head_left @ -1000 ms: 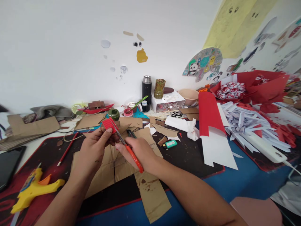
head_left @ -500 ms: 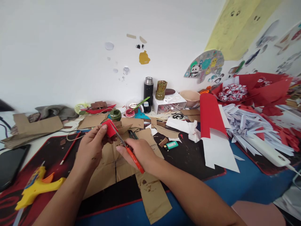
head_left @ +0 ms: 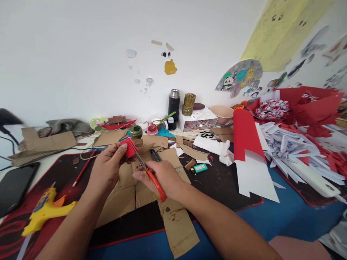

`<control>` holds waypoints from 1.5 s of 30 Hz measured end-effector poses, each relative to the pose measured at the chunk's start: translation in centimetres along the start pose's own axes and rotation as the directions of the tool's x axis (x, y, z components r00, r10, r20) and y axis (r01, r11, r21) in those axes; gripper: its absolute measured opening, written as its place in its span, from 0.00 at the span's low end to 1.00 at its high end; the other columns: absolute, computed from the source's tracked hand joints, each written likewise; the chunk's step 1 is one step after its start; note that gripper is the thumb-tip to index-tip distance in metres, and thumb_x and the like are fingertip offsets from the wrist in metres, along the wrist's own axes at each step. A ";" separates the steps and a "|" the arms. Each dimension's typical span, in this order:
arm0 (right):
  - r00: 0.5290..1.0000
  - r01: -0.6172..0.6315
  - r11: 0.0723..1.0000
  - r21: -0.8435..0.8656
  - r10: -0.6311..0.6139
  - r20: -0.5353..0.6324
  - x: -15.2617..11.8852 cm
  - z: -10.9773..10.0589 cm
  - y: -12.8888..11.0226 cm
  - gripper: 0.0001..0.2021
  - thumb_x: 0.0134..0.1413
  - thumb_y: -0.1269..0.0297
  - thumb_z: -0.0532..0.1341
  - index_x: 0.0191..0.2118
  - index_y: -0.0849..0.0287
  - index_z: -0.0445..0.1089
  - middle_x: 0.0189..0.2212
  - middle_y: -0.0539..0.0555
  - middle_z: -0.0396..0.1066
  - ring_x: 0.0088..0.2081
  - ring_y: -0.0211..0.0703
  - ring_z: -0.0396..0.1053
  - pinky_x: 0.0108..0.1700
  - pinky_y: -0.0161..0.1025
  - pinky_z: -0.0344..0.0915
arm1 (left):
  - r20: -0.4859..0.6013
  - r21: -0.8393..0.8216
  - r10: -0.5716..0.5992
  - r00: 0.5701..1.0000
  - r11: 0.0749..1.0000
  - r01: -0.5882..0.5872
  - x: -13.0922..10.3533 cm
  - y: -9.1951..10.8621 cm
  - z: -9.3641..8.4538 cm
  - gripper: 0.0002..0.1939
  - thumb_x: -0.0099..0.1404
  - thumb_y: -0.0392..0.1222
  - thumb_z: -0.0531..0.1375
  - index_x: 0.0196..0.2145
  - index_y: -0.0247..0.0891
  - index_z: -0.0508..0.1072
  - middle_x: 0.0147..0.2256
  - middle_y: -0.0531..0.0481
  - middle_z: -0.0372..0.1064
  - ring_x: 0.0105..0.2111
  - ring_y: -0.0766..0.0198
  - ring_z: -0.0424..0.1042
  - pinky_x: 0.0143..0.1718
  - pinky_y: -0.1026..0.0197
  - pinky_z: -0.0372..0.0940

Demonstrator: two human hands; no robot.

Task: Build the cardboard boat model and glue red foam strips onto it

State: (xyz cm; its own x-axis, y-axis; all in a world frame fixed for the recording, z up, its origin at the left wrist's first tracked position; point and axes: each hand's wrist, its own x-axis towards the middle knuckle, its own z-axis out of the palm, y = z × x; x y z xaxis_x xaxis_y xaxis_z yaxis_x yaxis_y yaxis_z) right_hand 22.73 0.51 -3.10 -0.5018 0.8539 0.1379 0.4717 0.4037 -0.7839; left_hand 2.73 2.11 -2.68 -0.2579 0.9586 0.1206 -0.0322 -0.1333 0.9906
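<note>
Between the thumb and fingers of my left hand is a small red ridged piece, which looks like corrugated card. My right hand grips scissors with red-orange handles, their blades lying along the right side of the red piece. From this angle I cannot tell whether the blades are cutting into it. Both hands are raised above brown cardboard sheets on the dark mat. Some fingers of each hand are hidden from view.
A yellow glue gun and a red pencil lie left, near a black phone. Paint jars, a black flask and a white box stand behind. Right are a green lighter, a red paper roll and paper strips.
The view has shifted slightly, so the surroundings appear a little further right. Both hands keep their hold, and the scissors' handles look closer together than before.
</note>
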 end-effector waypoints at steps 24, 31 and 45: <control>0.996 0.037 0.998 0.059 -0.041 0.077 0.0 -0.5 0.3 0.21 0.58 0.47 0.78 0.37 0.56 0.71 0.28 0.48 0.73 0.33 0.43 0.71 0.32 0.36 0.56 | -0.025 0.034 -0.006 1.000 0.999 0.007 0.2 0.1 -0.3 0.18 0.62 0.58 0.72 0.28 0.42 0.77 0.25 0.53 0.73 0.25 0.62 0.71 0.29 0.60 0.70; 0.994 0.017 1.000 0.014 -0.018 0.110 0.1 -0.4 0.4 0.13 0.59 0.64 0.75 0.36 0.55 0.69 0.28 0.47 0.73 0.35 0.45 0.74 0.34 0.36 0.58 | -0.014 0.081 0.026 1.000 0.996 -0.025 0.3 -0.2 -0.4 0.18 0.64 0.59 0.70 0.29 0.43 0.77 0.25 0.52 0.73 0.26 0.60 0.71 0.28 0.59 0.70; 0.997 0.021 0.999 0.028 -0.023 0.078 -0.1 -0.9 -0.1 0.19 0.64 0.48 0.76 0.37 0.56 0.71 0.28 0.46 0.71 0.31 0.40 0.66 0.32 0.36 0.55 | 0.021 0.143 0.002 1.000 0.990 -0.005 0.1 -0.2 -0.3 0.18 0.63 0.60 0.69 0.29 0.44 0.77 0.25 0.52 0.73 0.26 0.59 0.71 0.30 0.58 0.69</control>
State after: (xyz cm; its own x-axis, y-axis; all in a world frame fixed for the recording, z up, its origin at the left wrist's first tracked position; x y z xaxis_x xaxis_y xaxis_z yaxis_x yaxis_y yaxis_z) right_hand 23.40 0.68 -2.47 -0.5678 0.8160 0.1084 0.4405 0.4124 -0.7974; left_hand 2.46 2.19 -2.92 -0.2375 0.9634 0.1240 0.1074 -0.1009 0.9891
